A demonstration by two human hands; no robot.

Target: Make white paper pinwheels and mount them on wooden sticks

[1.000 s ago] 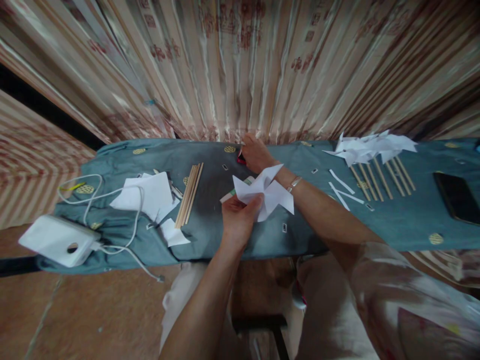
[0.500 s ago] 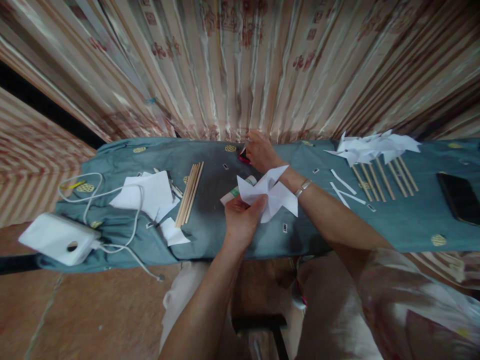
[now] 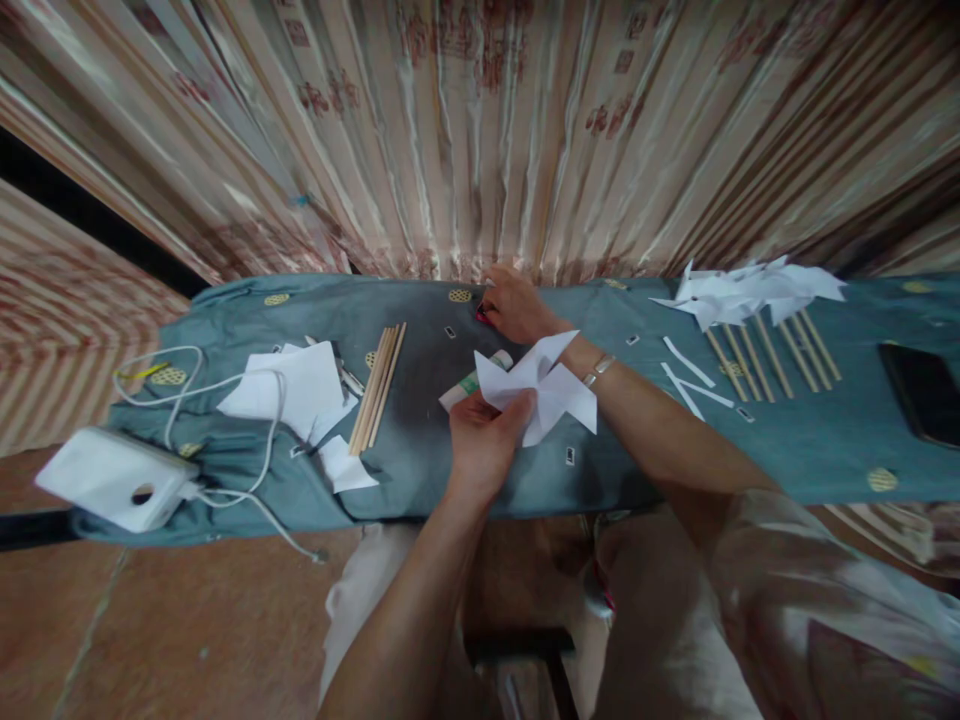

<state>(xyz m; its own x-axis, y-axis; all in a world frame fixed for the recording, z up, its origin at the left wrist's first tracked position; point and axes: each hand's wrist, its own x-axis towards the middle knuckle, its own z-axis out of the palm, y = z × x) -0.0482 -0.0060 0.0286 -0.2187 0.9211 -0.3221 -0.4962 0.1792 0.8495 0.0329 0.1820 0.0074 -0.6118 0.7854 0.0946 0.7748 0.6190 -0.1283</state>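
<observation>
Left hand: the left hand (image 3: pixel 480 445) is closed, thumb pressed over the near corner of a white paper pinwheel (image 3: pixel 551 385), fingers curled under it
Paper pinwheel: held just above the middle of the blue-grey cloth-covered surface (image 3: pixel 420 450), near its front edge; its folded points spread out to the right, across the right forearm
Tube: a white and green tube (image 3: pixel 471 383) lies on the cloth just behind the left hand, partly hidden by the pinwheel
Bracelet: a thin bracelet (image 3: pixel 600 368) sits on the right wrist, just beside the pinwheel's right points
Right hand: the right hand (image 3: pixel 517 305) reaches to the far edge of the surface, palm down, fingers bent over a small red thing (image 3: pixel 482 314); I cannot tell whether it is gripped or only touched
Left of centre: a bundle of wooden sticks (image 3: pixel 379 385) lies beside loose paper sheets (image 3: pixel 296 385); a white cable (image 3: pixel 225 385) crosses the sheets to a white box (image 3: pixel 112 478) at the left end
Right side: paper strips (image 3: pixel 686 375), then a row of sticks (image 3: pixel 772 350) whose far ends lie under a heap of white pinwheels (image 3: pixel 750 290); a dark phone (image 3: pixel 922 390) lies further right
Behind: a striped curtain (image 3: pixel 480 130) hangs along the far edge
</observation>
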